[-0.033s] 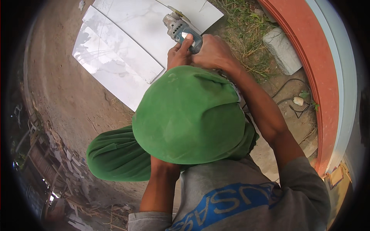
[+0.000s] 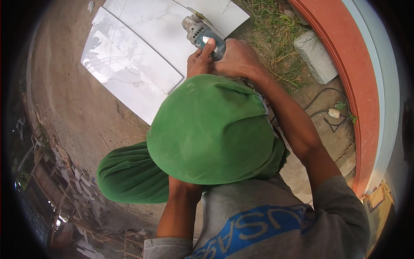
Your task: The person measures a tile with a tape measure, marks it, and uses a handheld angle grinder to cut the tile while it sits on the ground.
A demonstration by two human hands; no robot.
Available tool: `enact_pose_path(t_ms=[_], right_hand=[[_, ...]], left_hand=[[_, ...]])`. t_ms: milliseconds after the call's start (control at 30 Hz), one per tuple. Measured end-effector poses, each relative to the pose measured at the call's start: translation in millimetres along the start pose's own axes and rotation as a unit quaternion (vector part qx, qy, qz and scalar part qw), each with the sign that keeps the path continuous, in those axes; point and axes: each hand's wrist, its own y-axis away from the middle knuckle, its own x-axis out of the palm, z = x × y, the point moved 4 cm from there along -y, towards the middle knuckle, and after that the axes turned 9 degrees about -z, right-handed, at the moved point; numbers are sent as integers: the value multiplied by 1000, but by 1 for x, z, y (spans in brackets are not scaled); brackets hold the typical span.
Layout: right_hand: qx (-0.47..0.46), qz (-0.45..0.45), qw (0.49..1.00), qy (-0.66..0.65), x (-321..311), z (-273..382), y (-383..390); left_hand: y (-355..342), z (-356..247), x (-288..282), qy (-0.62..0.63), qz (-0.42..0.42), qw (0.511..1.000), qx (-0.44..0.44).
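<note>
Both my hands are closed on a blue-green and grey angle grinder. My left hand wraps the body, its thumb lying along the top. Behind it, my right hand grips the rear end. The grinder's thin disc stands edge-on above a white marbled slab; I cannot tell if it touches. A narrower white piece lies over the slab's left part. A large green cloth-covered bulge hides most of my left forearm.
Right of the slab are grass and a grey block. A black cable loops over the ground beside a red-brown wall base. Bare dirt stretches left, with scrap wood and rubble at lower left.
</note>
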Motion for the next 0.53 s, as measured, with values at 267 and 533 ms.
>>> enact_pose_path(t_ms=[267, 533], right_hand=[[-3, -19, 1000, -11, 0, -4, 2], [8, -10, 1000, -16, -2, -3, 3]], left_hand=[[3, 1, 6, 36, 12, 999, 8], [-5, 7, 0, 5, 45, 999, 9]])
